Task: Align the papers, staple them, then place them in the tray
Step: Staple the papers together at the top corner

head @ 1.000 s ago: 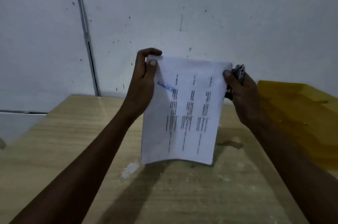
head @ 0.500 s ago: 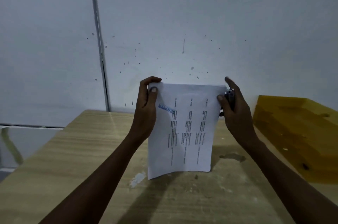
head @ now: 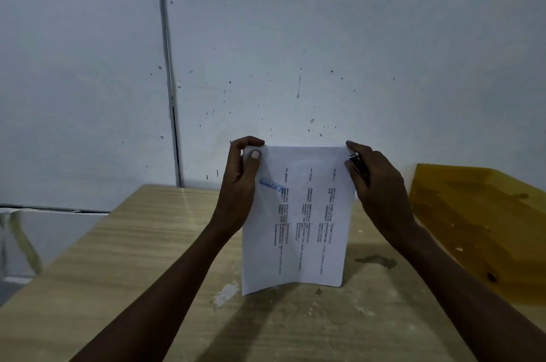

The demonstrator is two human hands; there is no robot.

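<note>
A sheaf of white printed papers with a blue stamp stands upright on its bottom edge on the wooden table. My left hand pinches the top left corner, thumb in front. My right hand holds a small dark metal stapler against the top right corner of the papers; most of the stapler is hidden under my fingers. The yellow tray lies on the table to the right of my right hand.
A pale wall with a vertical seam rises just behind the table. White paint flecks and a dark stain mark the tabletop. The table's left edge drops off to a lower white ledge.
The view has tilted up, so hands and papers sit lower in frame. My right hand has closed in on the top right corner, with the stapler now at the paper's edge.
</note>
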